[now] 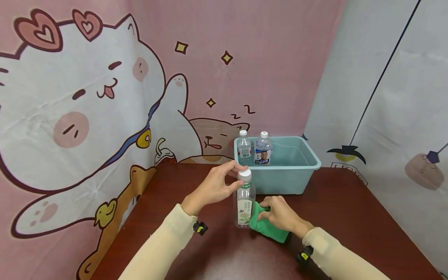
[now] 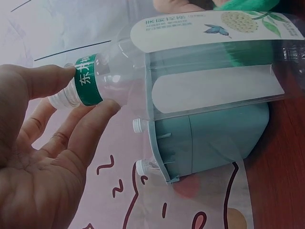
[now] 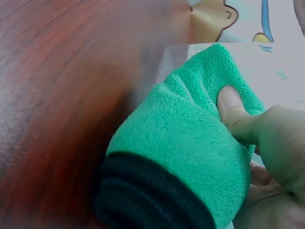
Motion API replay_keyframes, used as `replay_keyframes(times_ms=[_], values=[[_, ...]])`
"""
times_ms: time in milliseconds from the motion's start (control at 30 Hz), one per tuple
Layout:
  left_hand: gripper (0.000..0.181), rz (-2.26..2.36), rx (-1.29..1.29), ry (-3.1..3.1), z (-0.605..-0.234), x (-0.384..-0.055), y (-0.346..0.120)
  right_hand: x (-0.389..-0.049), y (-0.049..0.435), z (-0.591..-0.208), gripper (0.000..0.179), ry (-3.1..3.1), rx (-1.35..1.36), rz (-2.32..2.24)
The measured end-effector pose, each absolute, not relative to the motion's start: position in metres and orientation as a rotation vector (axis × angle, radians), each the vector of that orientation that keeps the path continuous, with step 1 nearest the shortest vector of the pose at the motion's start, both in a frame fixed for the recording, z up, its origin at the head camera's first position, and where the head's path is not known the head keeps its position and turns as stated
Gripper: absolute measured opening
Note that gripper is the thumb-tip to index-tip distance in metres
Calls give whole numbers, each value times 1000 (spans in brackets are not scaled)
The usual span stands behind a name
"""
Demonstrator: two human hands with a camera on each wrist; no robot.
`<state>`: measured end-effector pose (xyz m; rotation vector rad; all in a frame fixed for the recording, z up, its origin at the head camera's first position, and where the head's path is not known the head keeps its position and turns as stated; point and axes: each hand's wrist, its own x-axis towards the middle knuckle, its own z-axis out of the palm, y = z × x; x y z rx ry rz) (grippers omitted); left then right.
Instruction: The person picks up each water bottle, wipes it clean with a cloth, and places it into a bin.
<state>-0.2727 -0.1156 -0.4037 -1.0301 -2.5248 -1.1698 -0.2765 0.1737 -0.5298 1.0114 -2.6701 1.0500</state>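
Observation:
A clear plastic bottle (image 1: 245,212) with a white cap and a pale label stands upright on the table. Its neck, ringed by a green band (image 2: 87,80), is held by my left hand (image 1: 216,187) between thumb and fingers. My right hand (image 1: 282,214) pinches a green cloth (image 1: 270,230) beside the lower right side of the bottle. In the right wrist view the thumb presses into the fuzzy cloth (image 3: 181,129), which has a black part (image 3: 147,191) at its near end. The fingers behind the cloth are partly hidden.
Behind the bottle stands a light blue plastic bin (image 1: 280,179). Two more capped bottles stand in its left part, one clear (image 1: 244,149) and one with a blue label (image 1: 262,155). The dark red table (image 1: 332,217) meets a cartoon-printed curtain (image 1: 273,70) at the back.

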Motion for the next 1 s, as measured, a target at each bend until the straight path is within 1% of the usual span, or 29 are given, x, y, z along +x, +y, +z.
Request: replay_keyframes(times_ms=[367,733,900,1000], values=[[40,-1165,-1041,-2514,-400,-271,-117,-273,174,-492,20,-2544,928,1107],[40,-1168,-1031,-2539,-398,-269,-116,-270,166,-460,8,-2427,826,1111],[41,-1163,-1049,-2527,-396,-268,-116,-271,155,-447,13,-2366,789,1112],[40,-1165,-1053,-2531,-395,-268,-116,-271,150,-442,12,-2318,784,1143]])
